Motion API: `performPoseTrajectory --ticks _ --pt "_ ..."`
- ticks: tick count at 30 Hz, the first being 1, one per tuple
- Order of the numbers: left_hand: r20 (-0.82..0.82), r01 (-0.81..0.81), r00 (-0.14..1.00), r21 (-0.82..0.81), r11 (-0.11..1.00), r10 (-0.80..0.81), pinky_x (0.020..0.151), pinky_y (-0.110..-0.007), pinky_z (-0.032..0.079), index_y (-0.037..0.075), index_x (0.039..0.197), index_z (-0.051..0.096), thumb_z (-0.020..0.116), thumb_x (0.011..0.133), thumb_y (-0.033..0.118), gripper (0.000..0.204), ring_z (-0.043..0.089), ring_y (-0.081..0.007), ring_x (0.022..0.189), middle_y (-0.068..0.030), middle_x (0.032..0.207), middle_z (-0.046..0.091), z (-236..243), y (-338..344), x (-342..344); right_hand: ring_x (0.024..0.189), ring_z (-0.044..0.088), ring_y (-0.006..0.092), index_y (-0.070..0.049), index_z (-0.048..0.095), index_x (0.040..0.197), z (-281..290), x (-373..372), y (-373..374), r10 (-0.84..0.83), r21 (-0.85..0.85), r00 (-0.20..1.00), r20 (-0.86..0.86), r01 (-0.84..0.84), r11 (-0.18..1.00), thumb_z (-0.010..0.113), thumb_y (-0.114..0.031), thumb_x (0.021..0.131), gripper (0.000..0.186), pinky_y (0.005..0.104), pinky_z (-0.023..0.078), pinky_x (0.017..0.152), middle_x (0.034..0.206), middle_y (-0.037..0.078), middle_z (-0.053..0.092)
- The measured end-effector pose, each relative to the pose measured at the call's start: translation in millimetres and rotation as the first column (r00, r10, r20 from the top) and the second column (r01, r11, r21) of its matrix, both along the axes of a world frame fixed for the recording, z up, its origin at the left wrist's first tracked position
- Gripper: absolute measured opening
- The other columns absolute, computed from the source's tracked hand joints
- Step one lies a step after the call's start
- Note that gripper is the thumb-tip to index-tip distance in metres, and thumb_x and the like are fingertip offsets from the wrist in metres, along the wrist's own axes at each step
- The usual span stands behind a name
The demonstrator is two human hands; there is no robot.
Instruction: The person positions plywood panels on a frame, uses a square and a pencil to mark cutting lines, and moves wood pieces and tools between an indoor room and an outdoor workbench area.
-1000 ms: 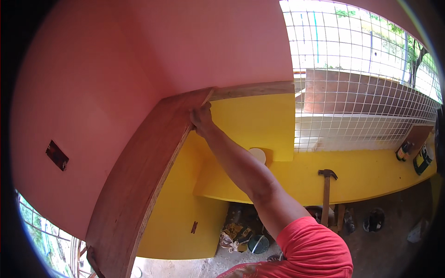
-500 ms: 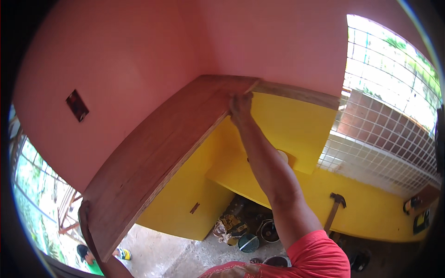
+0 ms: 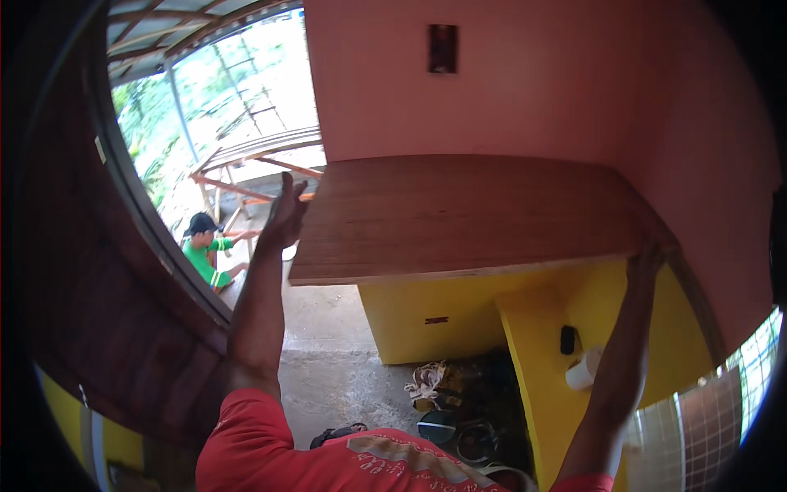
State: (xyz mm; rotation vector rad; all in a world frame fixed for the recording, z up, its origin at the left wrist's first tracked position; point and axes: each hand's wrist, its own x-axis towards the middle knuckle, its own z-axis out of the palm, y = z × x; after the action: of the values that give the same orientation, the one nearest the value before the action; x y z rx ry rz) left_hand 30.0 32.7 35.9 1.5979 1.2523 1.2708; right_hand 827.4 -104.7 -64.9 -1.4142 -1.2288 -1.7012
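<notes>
A wide reddish-brown wooden board point(image 3: 467, 217) lies level along the pink wall, above the yellow lower wall. At its left end is my left hand point(image 3: 287, 215), raised with the fingers stretched upward beside the end edge; whether the palm presses on the wood is hard to see. My right hand point(image 3: 646, 261) is closed over the front edge near the board's right end, in the corner. A narrower wooden strip point(image 3: 695, 303) runs along the right wall from that corner.
A yellow ledge point(image 3: 533, 385) stands below on the right, with a white cylindrical container point(image 3: 582, 371) and a small black object point(image 3: 567, 339). Buckets point(image 3: 437, 428) and a cloth bundle point(image 3: 428, 381) crowd the floor. Outside the left opening sits a person in green point(image 3: 205, 254). A dark wooden panel point(image 3: 139, 295) stands left.
My view has swung left, bringing the doorway and person further in. My left hand has shifted from the board's near left corner up along its end; my right hand stays near the corner.
</notes>
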Motion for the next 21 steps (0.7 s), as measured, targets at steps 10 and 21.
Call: performPoseTrajectory --ticks 10,21 --pt "0.555 0.309 0.819 -0.207 0.928 -0.148 0.064 -0.033 0.049 0.009 0.143 0.017 0.015 0.081 0.075 0.091 0.061 -0.0212 0.077 -0.0181 0.104 0.062 -58 -95 -25 0.083 0.051 0.0467 0.007 0.049 0.111 18 -3 -10 0.134 -0.177 0.989 -0.063 -0.144 0.974 0.064 -0.024 0.075 0.05 0.0535 0.043 0.075 0.101 0.03 0.052" --pt "0.518 0.533 0.739 -0.056 0.845 -0.432 0.067 -0.034 0.05 0.003 0.143 0.01 0.019 0.076 0.08 0.103 0.063 -0.0218 0.084 -0.0186 0.106 0.06 -52 -120 -20 0.097 0.046 0.0387 0.002 0.04 0.121 40 -25 -39 0.157 -0.023 0.963 -0.219 -0.165 0.986 0.059 -0.037 0.084 0.057 0.0499 0.042 0.075 0.111 0.025 0.045"
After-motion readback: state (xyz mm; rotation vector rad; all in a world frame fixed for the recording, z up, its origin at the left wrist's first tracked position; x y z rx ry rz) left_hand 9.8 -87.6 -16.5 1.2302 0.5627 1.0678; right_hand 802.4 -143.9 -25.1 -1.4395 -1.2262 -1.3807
